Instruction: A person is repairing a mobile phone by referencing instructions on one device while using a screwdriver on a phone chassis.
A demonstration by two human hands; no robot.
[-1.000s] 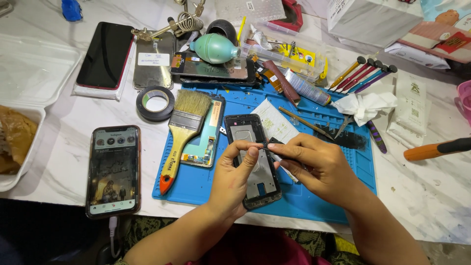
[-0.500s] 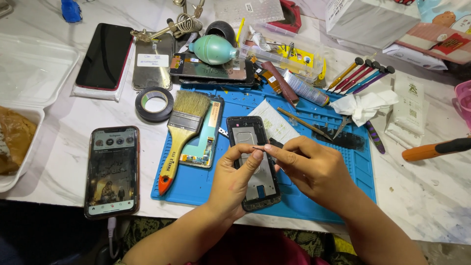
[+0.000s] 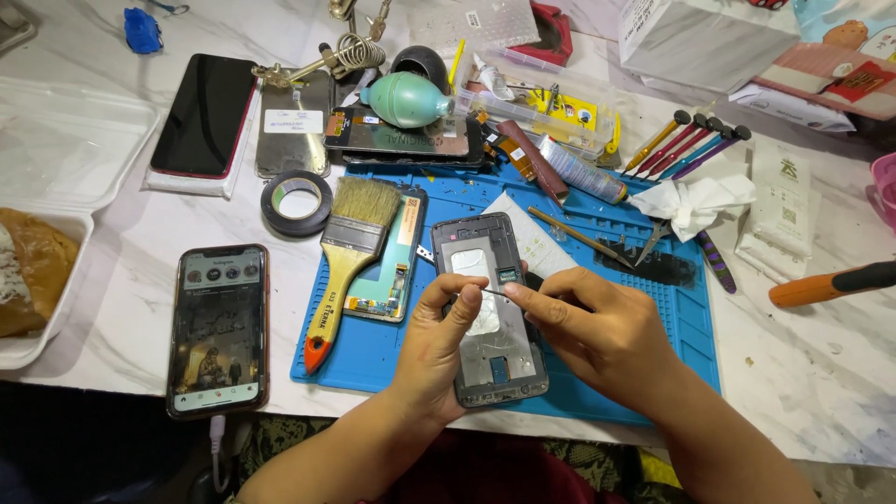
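A dark opened phone frame point(image 3: 487, 266) lies on the blue work mat point(image 3: 439, 336). My left hand point(image 3: 439, 345) holds the frame's lower left edge, fingertips pressed on its middle. My right hand point(image 3: 597, 331) pinches thin metal tweezers point(image 3: 487, 291) whose tip points left, meeting my left fingertips above the frame's centre. Whether the tweezers grip a small part is too small to tell. A detached screen panel point(image 3: 387, 257) lies left of the frame, partly under a wide paintbrush point(image 3: 343, 252).
A lit phone point(image 3: 218, 327) on a cable lies at the table's front left. A tape roll point(image 3: 297, 202), green air blower point(image 3: 406, 99), several screwdrivers point(image 3: 686, 145), white tissue point(image 3: 695, 201), orange-handled tool point(image 3: 831, 285) and a foam food box point(image 3: 37, 261) surround the mat.
My hands and the phone frame have barely shifted. The right hand's tweezers now meet the left fingertips a little higher over the frame.
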